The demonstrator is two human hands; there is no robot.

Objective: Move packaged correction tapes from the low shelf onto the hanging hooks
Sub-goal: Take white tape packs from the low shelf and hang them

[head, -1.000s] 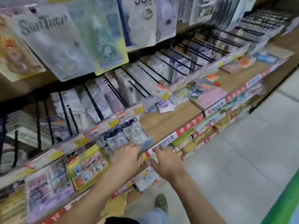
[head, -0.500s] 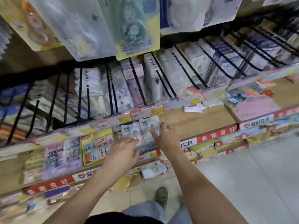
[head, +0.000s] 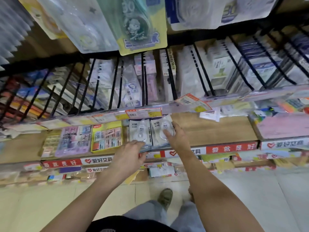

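Two stacks of clear-packaged correction tapes lie side by side on the low wooden shelf (head: 217, 131): a left stack (head: 139, 131) and a right stack (head: 158, 129). My left hand (head: 130, 154) grips the front edge of the left stack, fingers curled round it. On top of the right stack lies my right hand (head: 177, 139), its fingers round the pack's right edge and its thumb on the pack's face. Black hanging hooks (head: 170, 76) jut out above the shelf, most holding hung packs.
A yellow box (head: 107, 136) and a purple sticker pack (head: 73, 141) sit left of the stacks. Pink paper (head: 282, 126) lies at the right. Large blister packs (head: 142, 25) hang overhead. Lower shelves with goods and the tiled floor are below; my shoe (head: 164, 196) shows.
The view has swung left and up to face the shelf. Both hands have moved from the shelf's front edge onto the two stacks of correction tapes.
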